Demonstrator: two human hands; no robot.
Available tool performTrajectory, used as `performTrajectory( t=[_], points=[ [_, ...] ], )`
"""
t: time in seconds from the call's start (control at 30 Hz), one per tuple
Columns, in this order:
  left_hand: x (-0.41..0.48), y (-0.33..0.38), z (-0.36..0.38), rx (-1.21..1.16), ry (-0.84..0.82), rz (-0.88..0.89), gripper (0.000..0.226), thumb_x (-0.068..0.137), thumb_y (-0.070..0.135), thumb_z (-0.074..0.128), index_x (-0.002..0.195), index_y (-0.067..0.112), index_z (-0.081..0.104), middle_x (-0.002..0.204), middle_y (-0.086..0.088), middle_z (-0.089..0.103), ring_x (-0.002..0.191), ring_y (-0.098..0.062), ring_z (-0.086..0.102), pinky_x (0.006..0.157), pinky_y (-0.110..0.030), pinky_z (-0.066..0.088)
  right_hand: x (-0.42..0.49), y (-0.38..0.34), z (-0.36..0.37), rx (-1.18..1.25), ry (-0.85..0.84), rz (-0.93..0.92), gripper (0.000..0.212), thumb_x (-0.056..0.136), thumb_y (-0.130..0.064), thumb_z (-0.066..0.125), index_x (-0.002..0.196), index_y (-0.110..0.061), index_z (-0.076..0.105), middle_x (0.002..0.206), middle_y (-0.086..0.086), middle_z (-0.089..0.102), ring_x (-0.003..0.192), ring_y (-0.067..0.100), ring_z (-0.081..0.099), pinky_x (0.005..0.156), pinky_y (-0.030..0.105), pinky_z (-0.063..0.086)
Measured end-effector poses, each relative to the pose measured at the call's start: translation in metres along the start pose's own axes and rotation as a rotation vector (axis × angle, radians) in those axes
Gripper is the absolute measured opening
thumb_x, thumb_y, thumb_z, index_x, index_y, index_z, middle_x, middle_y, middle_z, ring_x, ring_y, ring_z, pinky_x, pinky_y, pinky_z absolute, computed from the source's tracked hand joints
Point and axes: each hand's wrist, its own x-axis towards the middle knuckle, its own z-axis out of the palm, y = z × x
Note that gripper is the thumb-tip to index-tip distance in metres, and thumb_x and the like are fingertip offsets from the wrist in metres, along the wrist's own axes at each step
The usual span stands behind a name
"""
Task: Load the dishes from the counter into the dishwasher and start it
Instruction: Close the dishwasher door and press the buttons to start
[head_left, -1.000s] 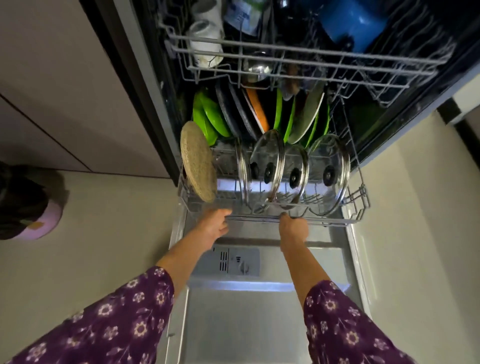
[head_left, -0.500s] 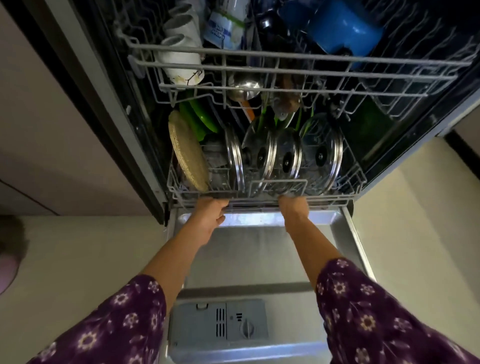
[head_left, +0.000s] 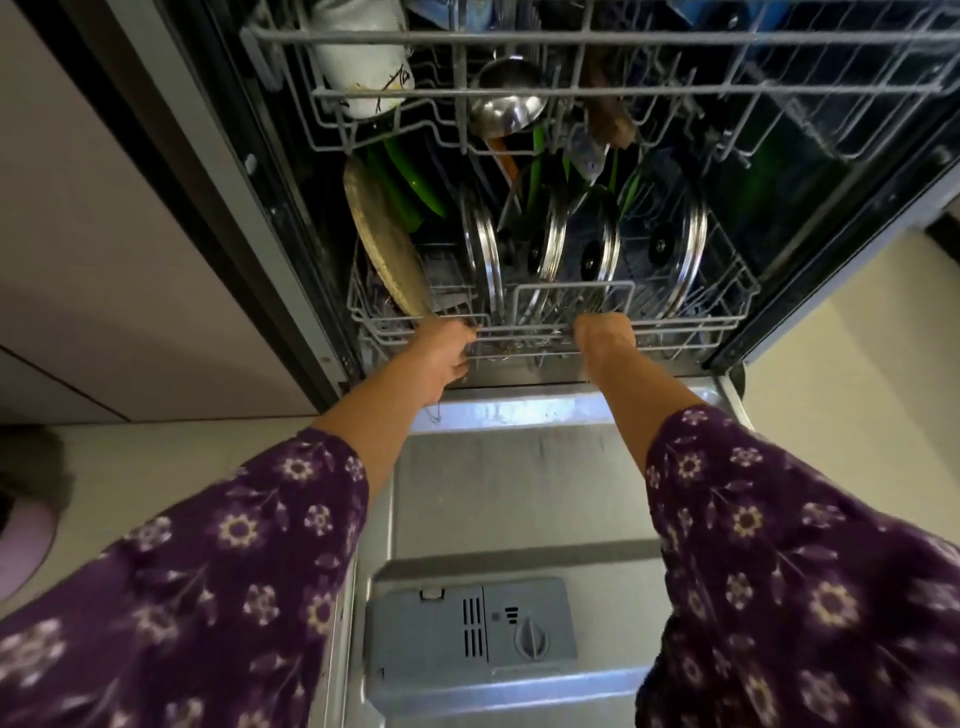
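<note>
The dishwasher stands open with its door (head_left: 509, 499) lowered flat below me. The lower rack (head_left: 691, 332) sits inside the tub, loaded with several glass lids (head_left: 670, 244), green plates (head_left: 415, 192) and a round woven mat (head_left: 384, 244) at its left. My left hand (head_left: 441, 353) grips the rack's front rail near the mat. My right hand (head_left: 602, 335) grips the same rail at the middle. The upper rack (head_left: 571, 93) above holds a white mug (head_left: 363, 73), a steel ladle (head_left: 509, 104) and other items.
A grey detergent dispenser (head_left: 472, 634) lies on the door's inner face near me. Beige cabinet fronts (head_left: 104, 234) flank the machine on the left, pale floor (head_left: 857, 364) on the right. A pink-and-dark object (head_left: 26, 525) sits at the far left on the floor.
Both hands have pushed the lower rack from out over the door back into the tub. More of the door and its dispenser now show below my arms.
</note>
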Motion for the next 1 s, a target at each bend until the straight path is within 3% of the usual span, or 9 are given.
performTrajectory(
  t=[0.07, 0.1, 0.17, 0.3, 0.4, 0.5, 0.6, 0.87, 1.0],
  points=[
    [-0.007, -0.003, 0.0, 0.058, 0.069, 0.039, 0.008, 0.093, 0.005, 0.05, 0.087, 0.01, 0.051, 0.089, -0.008, 0.051, 0.094, -0.024, 0.052, 0.083, -0.032, 0.046, -0.011, 0.009, -0.008, -0.294, 0.049, -0.116, 0.04, 0.094, -0.006, 0.048, 0.134, -0.005, 0.044, 0.135, 0.01, 0.049, 0.123, 0.024, 0.05, 0.087, 0.022, 0.046],
    [-0.015, -0.003, 0.0, 0.125, 0.095, 0.067, 0.001, 0.092, 0.008, 0.053, 0.091, 0.008, 0.053, 0.086, -0.008, 0.051, 0.092, -0.024, 0.052, 0.085, -0.034, 0.047, -0.018, 0.012, -0.01, -0.523, 0.044, -0.204, 0.041, 0.095, -0.008, 0.048, 0.135, -0.005, 0.042, 0.135, 0.008, 0.048, 0.122, 0.023, 0.05, 0.092, 0.026, 0.044],
    [-0.023, -0.009, 0.0, 0.244, 0.101, 0.083, 0.019, 0.091, 0.013, 0.057, 0.108, 0.005, 0.055, 0.094, -0.008, 0.052, 0.096, -0.026, 0.054, 0.094, -0.037, 0.048, -0.025, 0.018, -0.015, -0.568, 0.069, -0.262, 0.043, 0.094, -0.01, 0.05, 0.136, -0.005, 0.04, 0.132, 0.006, 0.049, 0.117, 0.021, 0.053, 0.09, 0.026, 0.044],
    [-0.056, -0.021, -0.002, 0.194, 0.028, 0.103, 0.015, 0.092, 0.023, 0.06, 0.098, 0.01, 0.055, 0.093, -0.008, 0.054, 0.09, -0.022, 0.053, 0.086, -0.037, 0.049, -0.053, 0.022, -0.02, 0.359, 0.023, 0.036, 0.04, 0.095, -0.015, 0.049, 0.132, -0.001, 0.044, 0.132, 0.015, 0.052, 0.118, 0.03, 0.053, 0.087, 0.028, 0.048],
    [-0.09, -0.04, -0.004, 0.151, 0.017, 0.073, 0.017, 0.085, 0.026, 0.062, 0.074, 0.017, 0.053, 0.091, -0.01, 0.054, 0.084, -0.021, 0.052, 0.083, -0.039, 0.05, -0.081, 0.041, -0.024, 0.393, 0.022, 0.044, 0.048, 0.092, -0.032, 0.057, 0.128, -0.002, 0.049, 0.124, 0.014, 0.055, 0.112, 0.032, 0.054, 0.1, 0.04, 0.045],
    [-0.136, -0.068, -0.005, 0.131, -0.01, 0.04, 0.019, 0.09, 0.018, 0.057, 0.072, 0.02, 0.053, 0.084, -0.011, 0.055, 0.078, -0.023, 0.052, 0.078, -0.036, 0.048, -0.119, 0.077, -0.03, 0.332, -0.034, 0.024, 0.032, 0.09, -0.033, 0.058, 0.096, -0.002, 0.062, 0.081, 0.01, 0.059, 0.079, 0.026, 0.055, 0.081, 0.035, 0.046],
    [-0.186, -0.113, -0.009, 0.023, -0.013, -0.077, 0.023, 0.095, 0.014, 0.052, 0.073, 0.018, 0.053, 0.072, -0.006, 0.052, 0.063, -0.016, 0.047, 0.067, -0.028, 0.042, -0.162, 0.13, -0.039, 0.312, -0.075, 0.089, 0.032, 0.088, -0.028, 0.06, 0.061, -0.014, 0.049, 0.057, 0.004, 0.044, 0.056, 0.019, 0.041, 0.059, 0.034, 0.036],
    [-0.334, -0.271, -0.025, -0.02, 0.045, -0.397, 0.027, 0.093, 0.015, 0.056, 0.066, 0.013, 0.057, 0.057, -0.003, 0.056, 0.054, -0.015, 0.046, 0.054, -0.024, 0.037, -0.313, 0.272, -0.079, 0.439, -0.2, 0.374, 0.021, 0.094, -0.026, 0.053, 0.087, -0.007, 0.056, 0.073, 0.007, 0.056, 0.061, 0.019, 0.052, 0.059, 0.028, 0.047],
    [-0.392, -0.36, -0.03, 0.038, -0.014, -0.582, 0.024, 0.094, 0.02, 0.055, 0.071, 0.013, 0.057, 0.068, -0.006, 0.056, 0.054, -0.014, 0.045, 0.05, -0.022, 0.034, -0.366, 0.348, -0.095, 0.483, -0.163, 0.523, 0.028, 0.097, -0.024, 0.047, 0.074, -0.007, 0.049, 0.062, 0.008, 0.047, 0.043, 0.014, 0.043, 0.047, 0.023, 0.034]
  ],
)
